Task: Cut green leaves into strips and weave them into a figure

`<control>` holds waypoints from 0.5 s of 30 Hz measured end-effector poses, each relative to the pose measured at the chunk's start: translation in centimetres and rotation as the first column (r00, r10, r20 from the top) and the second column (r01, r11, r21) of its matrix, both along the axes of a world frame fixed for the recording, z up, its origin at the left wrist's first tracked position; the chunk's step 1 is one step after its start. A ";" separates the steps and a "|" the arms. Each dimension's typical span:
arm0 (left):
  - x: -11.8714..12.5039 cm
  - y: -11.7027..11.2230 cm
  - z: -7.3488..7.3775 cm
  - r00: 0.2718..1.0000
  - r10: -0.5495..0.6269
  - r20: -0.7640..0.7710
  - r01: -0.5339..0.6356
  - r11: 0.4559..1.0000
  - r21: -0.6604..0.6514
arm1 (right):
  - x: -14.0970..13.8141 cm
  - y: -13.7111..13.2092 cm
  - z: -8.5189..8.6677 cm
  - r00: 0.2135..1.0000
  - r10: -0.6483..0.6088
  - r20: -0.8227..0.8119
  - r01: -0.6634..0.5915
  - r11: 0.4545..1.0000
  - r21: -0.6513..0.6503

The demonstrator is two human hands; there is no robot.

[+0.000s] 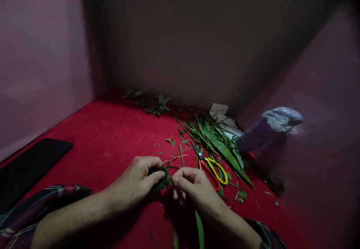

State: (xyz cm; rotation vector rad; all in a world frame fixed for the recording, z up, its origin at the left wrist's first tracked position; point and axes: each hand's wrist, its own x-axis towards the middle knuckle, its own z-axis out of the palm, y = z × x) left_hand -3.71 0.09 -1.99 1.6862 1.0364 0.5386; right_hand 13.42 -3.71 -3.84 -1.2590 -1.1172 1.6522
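My left hand (140, 176) pinches a small folded bundle of green leaf (163, 180) between thumb and fingers, low in the middle of the head view. Right beside it, my right hand (191, 185) is closed, thumb against forefinger, at the bundle's right edge. A thin strip seems to run between the hands at the top of the bundle. Below my right hand hangs a long green leaf strip (199, 228); whether it joins the bundle is hidden. Scissors (210, 170) with one yellow and one red handle lie just right of my right hand, blades pointing away.
A red-covered surface (112, 129) lies between walls. A heap of long green leaves (216, 140) is at the right, with cut leaves (159, 106) farther back. White papers (219, 110) and a purple plastic-wrapped roll (261, 129) stand behind. A flat black object (36, 166) lies left.
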 end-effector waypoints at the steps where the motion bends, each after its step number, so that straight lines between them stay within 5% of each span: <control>1: 0.0 0.0 -0.1 1.000 -0.005 0.004 0.005 1.000 -0.013 | 0.0 0.0 -0.1 1.000 -0.006 -0.026 0.006 1.000 -0.021; 8: 0.0 0.2 -0.4 0.998 -0.011 0.057 0.019 0.991 -0.135 | 0.0 -0.2 -0.7 0.976 -0.033 -0.217 0.009 0.994 -0.112; 15: 0.0 0.5 -0.2 0.993 -0.058 0.105 0.054 0.998 0.036 | -0.2 -0.3 -1.0 0.945 -0.044 -0.324 0.001 0.991 -0.132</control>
